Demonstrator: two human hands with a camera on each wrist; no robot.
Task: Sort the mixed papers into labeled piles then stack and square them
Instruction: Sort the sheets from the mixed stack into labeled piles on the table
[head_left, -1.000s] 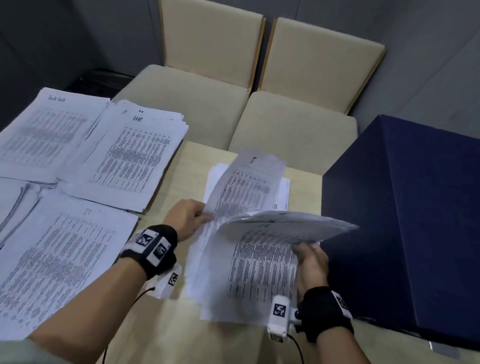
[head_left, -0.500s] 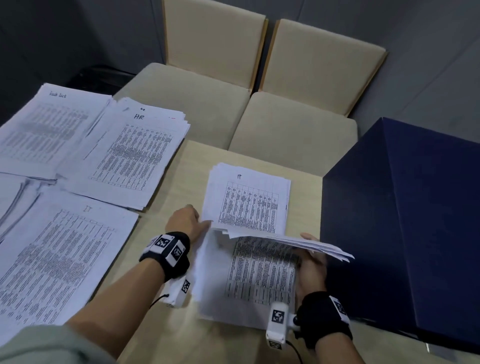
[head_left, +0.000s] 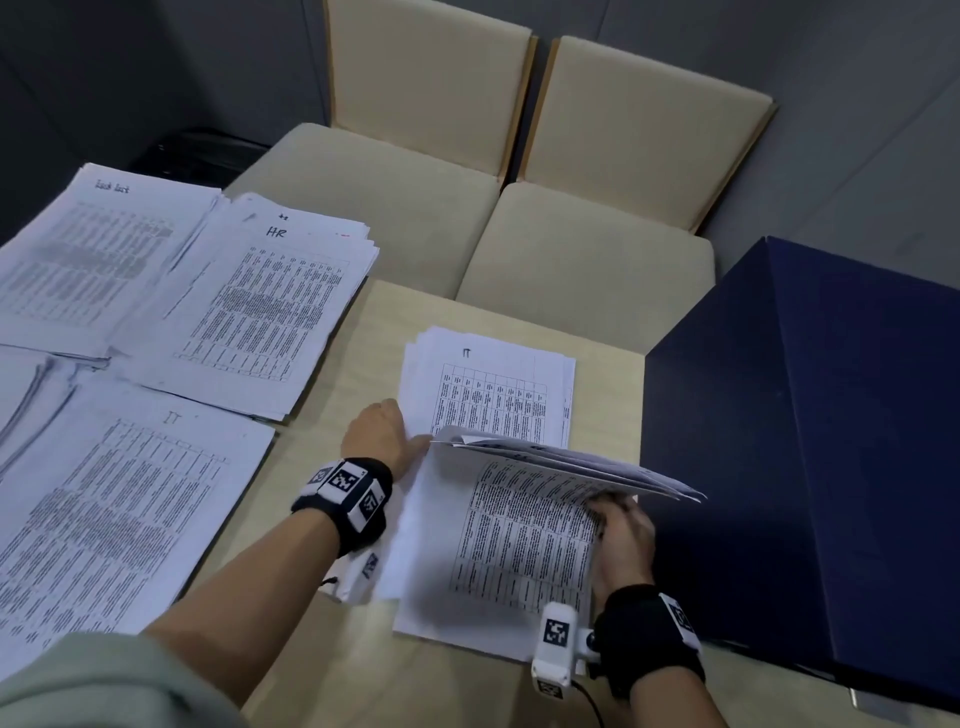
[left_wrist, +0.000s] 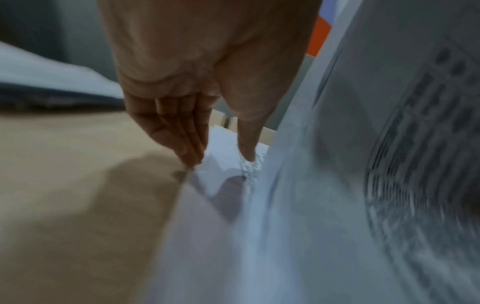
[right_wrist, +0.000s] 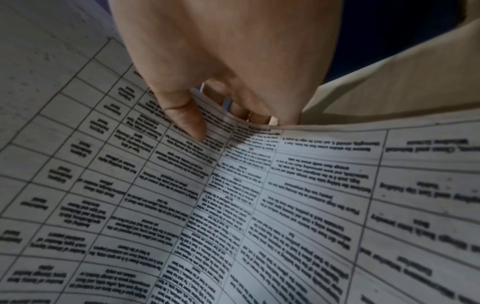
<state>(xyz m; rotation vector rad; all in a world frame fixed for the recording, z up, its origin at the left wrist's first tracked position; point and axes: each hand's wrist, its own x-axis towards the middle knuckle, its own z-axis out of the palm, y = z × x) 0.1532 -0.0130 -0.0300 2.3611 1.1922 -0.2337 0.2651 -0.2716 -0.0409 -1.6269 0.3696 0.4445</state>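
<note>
Two hands work at the near right part of a pale wooden table (head_left: 343, 400); both wrists carry black bands with square-patterned markers. Right hand (head_left: 621, 530): thumb on top and fingers curled beneath, gripping the right edge of several lifted sheets (head_left: 566, 462), which arch above the unsorted stack (head_left: 493, 561); that stack lies flat near the table's front edge, printed with a dense table of text. Left hand (head_left: 376, 431): fingers (left_wrist: 182, 133) straight and held together, tips down at the table where the stack's left edge meets it; thumb extended onto the paper beside the lifted sheets; it grasps nothing. Small pile headed "IT" (head_left: 493, 395): just beyond the unsorted stack, near the table's far edge, its near end hidden under the lifted sheets. Large sheet headed "IT" (head_left: 114, 509): left part of the surface, near the front. Pile headed "HR" (head_left: 260, 306): behind it, edges fanned and uneven, overhanging the far edge. Further pile (head_left: 88, 254): far left corner, its handwritten heading unreadable; partly overlapped by the HR pile. Dark blue box (head_left: 810, 441): standing at the right edge, close beside the right hand. Beige cushioned chairs (head_left: 498, 171), a pair: side by side beyond the far edge, backs to a grey wall (head_left: 857, 93).
</note>
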